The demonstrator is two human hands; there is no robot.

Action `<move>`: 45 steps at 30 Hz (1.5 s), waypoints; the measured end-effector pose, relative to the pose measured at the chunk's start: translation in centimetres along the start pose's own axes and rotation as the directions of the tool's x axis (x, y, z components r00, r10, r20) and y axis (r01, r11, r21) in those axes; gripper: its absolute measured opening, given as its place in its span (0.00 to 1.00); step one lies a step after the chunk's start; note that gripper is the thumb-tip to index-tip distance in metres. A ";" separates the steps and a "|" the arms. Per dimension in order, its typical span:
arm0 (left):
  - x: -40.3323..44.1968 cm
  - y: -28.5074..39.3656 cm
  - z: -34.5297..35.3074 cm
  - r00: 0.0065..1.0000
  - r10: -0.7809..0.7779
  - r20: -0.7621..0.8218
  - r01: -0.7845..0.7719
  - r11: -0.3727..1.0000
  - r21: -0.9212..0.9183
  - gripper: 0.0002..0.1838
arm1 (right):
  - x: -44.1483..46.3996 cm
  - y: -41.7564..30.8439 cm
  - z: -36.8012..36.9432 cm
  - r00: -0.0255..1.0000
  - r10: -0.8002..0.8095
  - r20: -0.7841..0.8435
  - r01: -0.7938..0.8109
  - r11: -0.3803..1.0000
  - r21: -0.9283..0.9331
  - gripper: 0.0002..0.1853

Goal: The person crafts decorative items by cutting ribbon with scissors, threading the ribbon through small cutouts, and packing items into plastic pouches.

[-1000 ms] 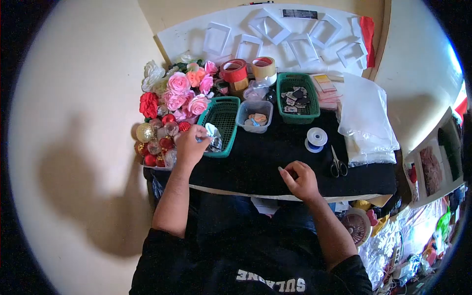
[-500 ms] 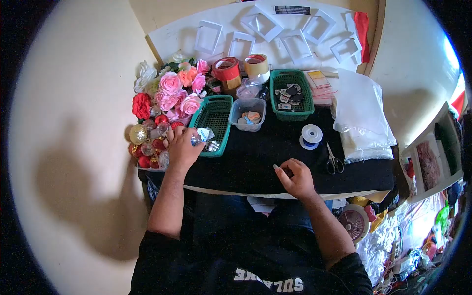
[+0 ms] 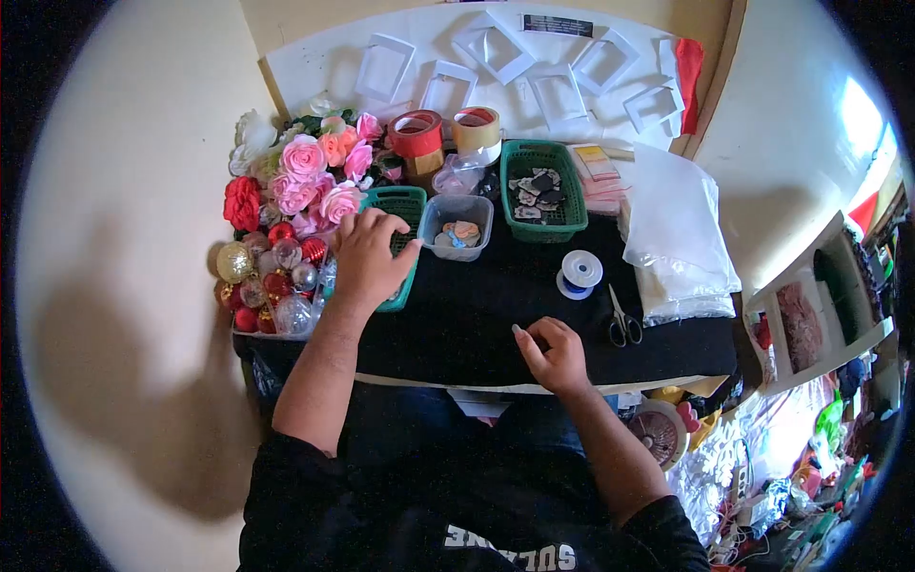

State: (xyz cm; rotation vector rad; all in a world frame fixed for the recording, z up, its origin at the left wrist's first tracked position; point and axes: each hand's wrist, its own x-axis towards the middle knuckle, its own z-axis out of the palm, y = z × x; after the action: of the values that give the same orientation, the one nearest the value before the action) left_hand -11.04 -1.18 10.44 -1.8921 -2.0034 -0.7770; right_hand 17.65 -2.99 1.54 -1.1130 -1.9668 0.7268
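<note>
My left hand point(image 3: 367, 255) is over the left green basket point(image 3: 410, 197), fingers spread, and covers most of what lies inside. No object shows between its fingers. My right hand point(image 3: 555, 355) rests near the front edge of the black cloth point(image 3: 457, 329), its fingers curled; whether anything is inside cannot be seen. Just right of the left basket sits a clear tub point(image 3: 455, 250) with small flat pieces. Baubles point(image 3: 276, 286) and artificial flowers point(image 3: 303, 172) lie left of my left hand. A ribbon spool point(image 3: 579, 274) and scissors point(image 3: 622, 319) lie beyond my right hand.
Another green basket point(image 3: 543, 229) holds dark and pale pieces. Tape rolls point(image 3: 416, 135) stand behind the tub. White frames point(image 3: 386, 69) lie on the white board point(image 3: 324, 62). Plastic bags point(image 3: 679, 229) are at the right, near a drawer unit point(image 3: 810, 315).
My left hand held a small shiny white-and-blue item over the left basket; now its fingers are spread and the item is out of sight. The view has shifted, moving the table leftward in the picture.
</note>
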 end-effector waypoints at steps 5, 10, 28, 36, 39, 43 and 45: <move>0.3 3.2 1.4 0.991 0.135 0.012 -0.132 0.982 -0.133 0.12 | -0.1 0.4 0.3 0.998 -0.030 -0.055 0.031 0.999 0.031 0.14; -3.2 7.4 4.6 0.937 0.340 0.081 -0.278 0.866 -0.415 0.11 | -0.1 0.2 0.1 0.992 0.037 -0.120 -0.029 0.997 0.068 0.16; 3.7 9.7 5.9 0.941 0.327 0.090 -0.231 0.811 -0.538 0.09 | -0.2 1.5 0.5 0.980 -0.080 -0.180 0.098 0.991 0.091 0.17; 10.4 10.1 9.9 0.924 0.318 0.215 -0.237 0.913 -0.331 0.11 | -0.2 0.9 0.1 0.979 -0.070 -0.194 0.095 0.988 0.123 0.18; 12.3 11.6 12.0 0.895 0.223 0.386 -0.202 0.975 -0.094 0.15 | -0.2 0.9 0.1 0.976 -0.085 -0.201 0.107 0.989 0.098 0.17; 13.3 13.7 14.4 0.881 0.125 0.457 -0.213 0.966 0.145 0.19 | 0.0 0.8 0.0 0.979 -0.070 -0.193 0.094 0.989 0.116 0.18; 13.3 14.0 15.0 0.892 0.133 0.431 -0.237 0.951 0.198 0.19 | 0.0 0.7 -0.3 0.987 -0.055 -0.153 0.077 0.987 0.142 0.19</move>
State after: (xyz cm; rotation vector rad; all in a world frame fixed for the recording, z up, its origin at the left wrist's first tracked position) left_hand 3.74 18.17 8.07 -2.1872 -1.9823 -0.0657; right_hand 18.22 -2.59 1.14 -0.9800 -1.7858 0.7201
